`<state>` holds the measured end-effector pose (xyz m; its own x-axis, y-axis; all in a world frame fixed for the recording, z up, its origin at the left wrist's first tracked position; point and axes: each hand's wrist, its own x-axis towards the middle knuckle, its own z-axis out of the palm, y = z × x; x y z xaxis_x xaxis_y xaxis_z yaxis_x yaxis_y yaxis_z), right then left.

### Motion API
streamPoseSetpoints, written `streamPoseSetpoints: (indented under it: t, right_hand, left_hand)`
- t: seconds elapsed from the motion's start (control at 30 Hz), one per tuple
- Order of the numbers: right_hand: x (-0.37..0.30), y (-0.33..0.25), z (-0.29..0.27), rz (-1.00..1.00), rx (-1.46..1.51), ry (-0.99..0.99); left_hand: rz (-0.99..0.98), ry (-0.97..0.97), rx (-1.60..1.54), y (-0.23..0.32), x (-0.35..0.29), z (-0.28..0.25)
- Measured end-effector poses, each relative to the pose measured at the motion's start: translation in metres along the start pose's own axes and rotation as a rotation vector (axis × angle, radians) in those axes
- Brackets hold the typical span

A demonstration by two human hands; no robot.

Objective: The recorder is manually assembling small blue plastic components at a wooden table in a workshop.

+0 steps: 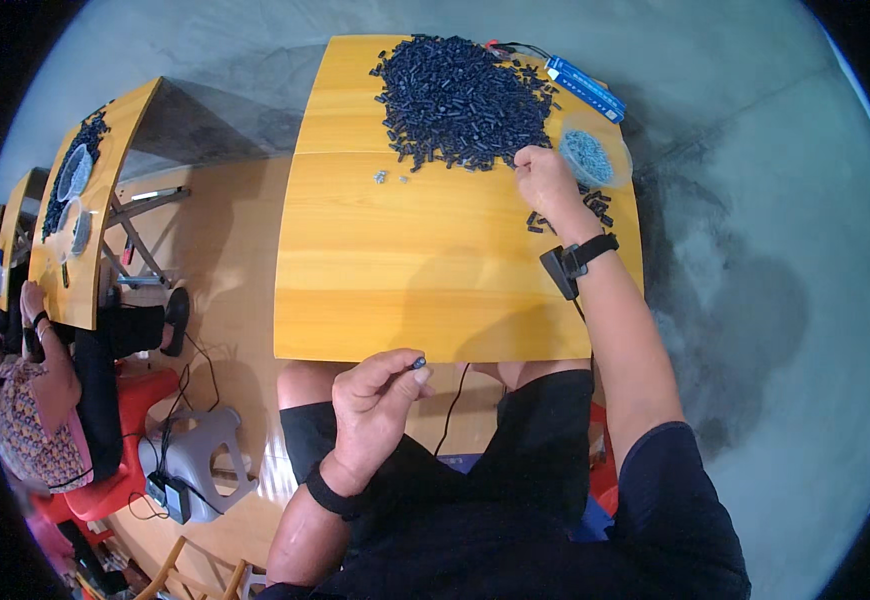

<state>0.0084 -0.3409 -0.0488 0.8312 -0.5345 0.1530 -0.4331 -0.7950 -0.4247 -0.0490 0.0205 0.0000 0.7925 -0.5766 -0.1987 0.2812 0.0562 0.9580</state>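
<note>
At the far left, a co-worker (40, 415) sits at another wooden table (107, 185), one hand at its edge. Nearer the middle, the person's left forearm rises from the lower edge, a black wristband (327, 493) around the wrist. The left hand (380, 400) is over the lap at the near edge of the yellow table (375, 270), its fingers curled inward, thumb and index finger pinching a small dark piece (417, 363). A few tiny pale bits (381, 177) lie below the large pile of dark pieces (460, 100) on the table's far half. Farther right, the right arm stretches forward, a black device (577, 260) strapped at its wrist. The right hand (547, 182) has bent fingers at the pile's lower right edge; whether they grip a piece cannot be told. Just beside it stands a clear tub (626, 160) of pale blue parts (585, 155).
</note>
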Motion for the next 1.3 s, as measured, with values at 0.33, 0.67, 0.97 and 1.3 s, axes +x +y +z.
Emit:
streamPoseSetpoints:
  t: [0.33,0.67,0.97,1.3]
  right_hand:
    - [0.006,-0.001,0.003,0.049,-0.074,-0.087]
    - [-0.003,-0.003,0.003,-0.146,-0.004,-0.168]
    - [-0.01,-0.02,-0.01,0.424,1.024,-0.38]
    - [-0.008,0.007,0.006,-0.069,0.085,-0.101]
  left_hand:
    - [0.007,-0.019,0.051,-0.007,0.005,-0.002]
    - [-0.021,-0.016,0.017,-0.011,0.002,-0.003]
    - [0.008,-0.001,0.05,-0.011,0.006,-0.002]
    - [-0.054,0.032,0.03,-0.013,0.005,-0.002]
